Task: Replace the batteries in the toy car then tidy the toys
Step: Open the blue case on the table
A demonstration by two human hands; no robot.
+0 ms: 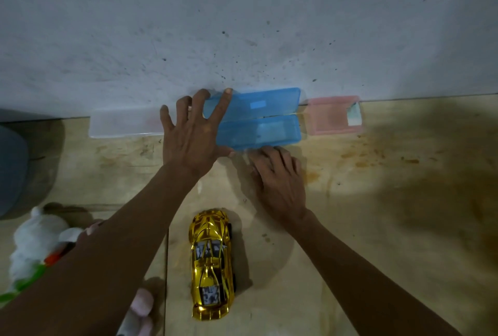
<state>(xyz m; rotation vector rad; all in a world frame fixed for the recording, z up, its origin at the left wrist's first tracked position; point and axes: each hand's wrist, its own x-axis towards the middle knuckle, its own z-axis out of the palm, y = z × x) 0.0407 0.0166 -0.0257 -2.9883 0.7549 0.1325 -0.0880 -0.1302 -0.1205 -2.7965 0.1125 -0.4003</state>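
**Light plastic, shiny car: where to hold**

While the gold car [211, 264] sits upright on the floor at near centre, untouched, both hands are at the blue box [258, 118] against the far wall. The left hand [192, 131] lies spread over the box's left end, fingers splayed across its top, so that grip is open and flat, pinching nothing. The right hand [279, 174] rests at the box's near edge; its fingertips are hidden, so I cannot tell whether they grip anything.

The box looks thin, light and somewhat flexible, likely to slide on the smooth floor unless held down. A clear box [125, 123] lies to its left, a pink one [332, 114] to its right.

The car's chrome shell probably handles slippery and scratches easily; holding it by the sides, between the wheels, seems safest. A white plush [37, 241] lies near left, soft.
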